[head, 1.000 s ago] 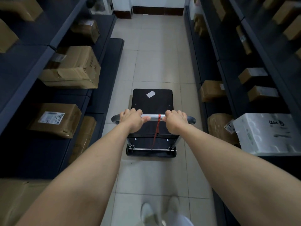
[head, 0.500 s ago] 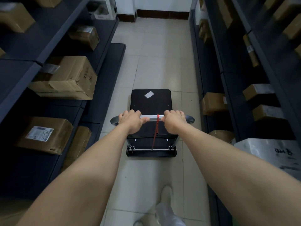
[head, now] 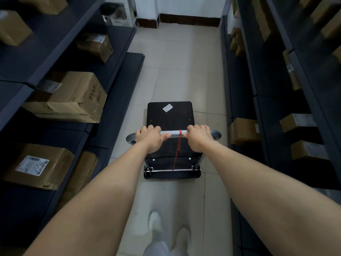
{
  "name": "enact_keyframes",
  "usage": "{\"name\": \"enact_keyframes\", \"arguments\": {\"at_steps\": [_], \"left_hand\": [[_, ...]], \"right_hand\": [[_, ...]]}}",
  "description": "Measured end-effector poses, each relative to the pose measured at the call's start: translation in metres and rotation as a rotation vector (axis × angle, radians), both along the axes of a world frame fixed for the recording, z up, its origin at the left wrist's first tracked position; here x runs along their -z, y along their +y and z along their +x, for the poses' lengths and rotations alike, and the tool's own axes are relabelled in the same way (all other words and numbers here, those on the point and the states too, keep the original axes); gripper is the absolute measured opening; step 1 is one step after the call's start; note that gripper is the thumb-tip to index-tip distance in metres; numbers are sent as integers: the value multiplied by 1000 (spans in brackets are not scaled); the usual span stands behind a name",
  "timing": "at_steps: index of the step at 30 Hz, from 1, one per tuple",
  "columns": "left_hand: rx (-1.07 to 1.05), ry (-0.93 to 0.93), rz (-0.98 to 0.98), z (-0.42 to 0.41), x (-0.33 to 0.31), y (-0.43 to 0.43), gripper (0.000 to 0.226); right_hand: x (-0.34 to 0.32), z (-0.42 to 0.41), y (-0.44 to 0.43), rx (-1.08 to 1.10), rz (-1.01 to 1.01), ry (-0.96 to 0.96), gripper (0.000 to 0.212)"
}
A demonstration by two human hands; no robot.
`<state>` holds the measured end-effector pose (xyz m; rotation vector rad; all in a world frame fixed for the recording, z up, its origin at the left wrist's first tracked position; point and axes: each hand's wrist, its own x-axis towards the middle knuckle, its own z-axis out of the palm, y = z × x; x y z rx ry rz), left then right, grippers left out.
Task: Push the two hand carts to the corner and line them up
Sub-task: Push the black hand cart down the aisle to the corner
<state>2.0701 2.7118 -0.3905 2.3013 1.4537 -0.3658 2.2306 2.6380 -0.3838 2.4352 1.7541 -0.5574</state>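
Observation:
A black platform hand cart [head: 169,115] stands on the tiled aisle floor ahead of me, with a white sticker on its deck. Its silver handle bar [head: 172,134] runs across at waist height, and a red strap [head: 177,150] hangs from it. My left hand [head: 150,137] grips the bar's left part and my right hand [head: 198,136] grips its right part. Only this one cart is in view.
Dark shelving lines both sides of the narrow aisle, with cardboard boxes [head: 72,97] on the left and smaller boxes [head: 243,131] on the right. The aisle ends at a white wall with a brown skirting [head: 184,20]. My feet [head: 166,230] show below.
The cart and I have rolled forward down the aisle; the shelf boxes slid back past me and the end wall is closer. Both hands stayed on the handle.

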Motion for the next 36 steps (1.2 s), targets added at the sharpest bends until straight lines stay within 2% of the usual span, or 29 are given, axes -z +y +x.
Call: {"name": "enact_keyframes", "arguments": {"at_steps": [36], "left_hand": [[91,50,-14,101,-3,330,50]], "right_hand": [[1,91,318,97,-18,-10,28]]}}
